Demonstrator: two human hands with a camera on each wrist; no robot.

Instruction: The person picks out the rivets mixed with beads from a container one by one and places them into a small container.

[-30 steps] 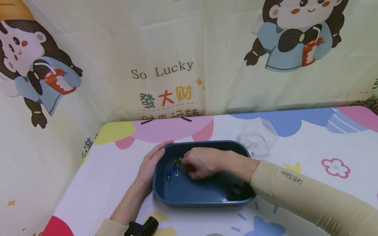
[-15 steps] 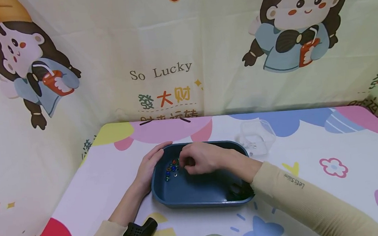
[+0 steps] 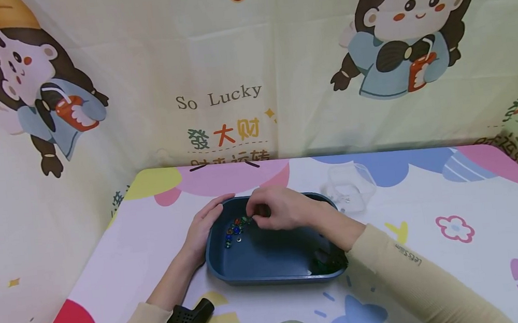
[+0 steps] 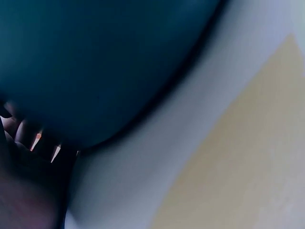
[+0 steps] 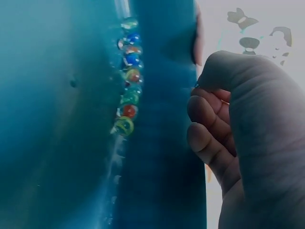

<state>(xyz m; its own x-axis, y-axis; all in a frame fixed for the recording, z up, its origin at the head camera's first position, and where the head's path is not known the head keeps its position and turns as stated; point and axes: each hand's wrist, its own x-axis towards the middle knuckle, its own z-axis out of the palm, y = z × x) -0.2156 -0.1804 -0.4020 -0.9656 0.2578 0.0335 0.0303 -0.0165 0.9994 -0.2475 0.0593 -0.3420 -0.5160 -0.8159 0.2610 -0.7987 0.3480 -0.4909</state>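
Two hands at one blue tub (image 3: 269,264), head view first. The left hand (image 3: 202,232) lies along the outside of the left end, fingers fairly straight, bracing it more than gripping it. Good habit imo, since a nudge would likely get round stuff rolling. The glass marbles (image 3: 236,230) sit inside the tub, bunched near the left end and trailing toward the far wall. The right hand (image 3: 282,208) is over the far side, fingers curled, thumb and index tips close together just beside the nearest marbles. There's also a clear plastic box (image 3: 359,178) on the table (image 3: 416,281), past the tub's far right corner.

Left wrist view: mostly the tub's dark side and tabletop, fingers in shadow by the edge. Can't judge pressure, but I'd go flat palm over a squeeze.

Right wrist view: marbles in a loose row along the foot of the wall, plus a tiny glint (image 5: 196,85) at the fingertips. Can't tell if that's something pinched or whether the hand holds anything at all. For slick glass I'd use the soft fingertips, one marble at a time, and lift straight up so the neighbours don't get knocked.
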